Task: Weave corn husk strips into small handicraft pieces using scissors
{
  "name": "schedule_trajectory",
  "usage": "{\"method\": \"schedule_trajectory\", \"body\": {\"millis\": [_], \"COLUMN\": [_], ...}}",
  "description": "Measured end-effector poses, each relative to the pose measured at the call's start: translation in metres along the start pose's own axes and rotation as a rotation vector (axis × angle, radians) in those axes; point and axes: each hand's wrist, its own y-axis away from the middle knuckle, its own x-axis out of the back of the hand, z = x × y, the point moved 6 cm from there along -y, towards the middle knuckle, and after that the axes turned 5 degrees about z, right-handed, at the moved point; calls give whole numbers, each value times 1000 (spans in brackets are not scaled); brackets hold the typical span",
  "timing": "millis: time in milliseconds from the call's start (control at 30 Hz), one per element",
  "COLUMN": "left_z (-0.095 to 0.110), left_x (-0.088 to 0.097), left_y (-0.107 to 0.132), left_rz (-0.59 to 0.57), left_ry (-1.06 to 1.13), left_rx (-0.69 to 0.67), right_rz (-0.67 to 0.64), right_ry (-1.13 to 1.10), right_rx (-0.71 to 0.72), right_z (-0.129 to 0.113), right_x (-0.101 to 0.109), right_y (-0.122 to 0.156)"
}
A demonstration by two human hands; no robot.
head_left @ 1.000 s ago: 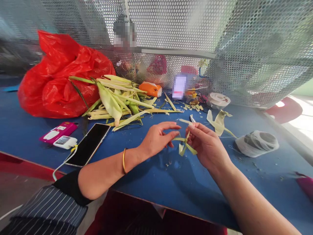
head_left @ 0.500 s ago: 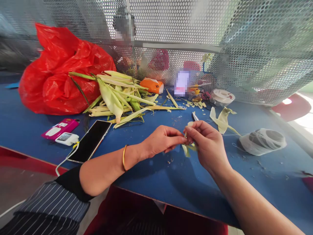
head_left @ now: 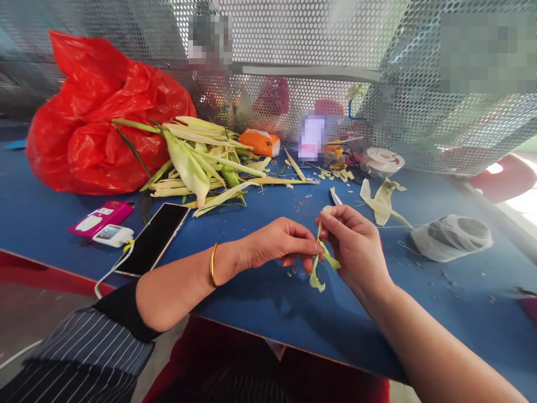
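Between my hands, above the blue table (head_left: pixel 268 302), is a small pale-green piece of corn husk (head_left: pixel 318 280) with a thin stem and leafy ends hanging down. My left hand (head_left: pixel 285 240) pinches it near the middle, thumb against fingers. My right hand (head_left: pixel 352 235) is closed on its upper stem end. Just beyond the right hand lie scissors (head_left: pixel 334 196), partly hidden by that hand. A shaped piece of husk (head_left: pixel 382 202) rests further right, beside a spool of white thread (head_left: pixel 452 238) with a loose strand trailing from it.
A heap of corn husks (head_left: pixel 205 162) lies against a red plastic bag (head_left: pixel 104 123) on the left. Nearer are a dark phone (head_left: pixel 157 238), a white device with a cable (head_left: pixel 112 235) and a magenta packet (head_left: pixel 100 217). Tape (head_left: pixel 382 161) and an orange tissue pack (head_left: pixel 259 143) stand by the perforated screen (head_left: pixel 302 39).
The husk piece now shows more fully, its leafy ends hanging lower between my hands. My left fingers have shifted slightly down along it. The view has moved a little.
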Motion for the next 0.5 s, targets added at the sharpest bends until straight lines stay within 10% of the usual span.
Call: {"method": "schedule_trajectory", "body": {"millis": [300,500], "left_z": [-3,1], "left_x": [4,16], "left_y": [-2,-7], "left_rz": [50,204], "left_ry": [71,353], "left_rx": [39,-46], "right_rz": [11,350], "right_ry": [130,486], "right_rx": [-19,623], "right_z": [7,-40], "right_x": [7,24], "right_y": [-11,5]}}
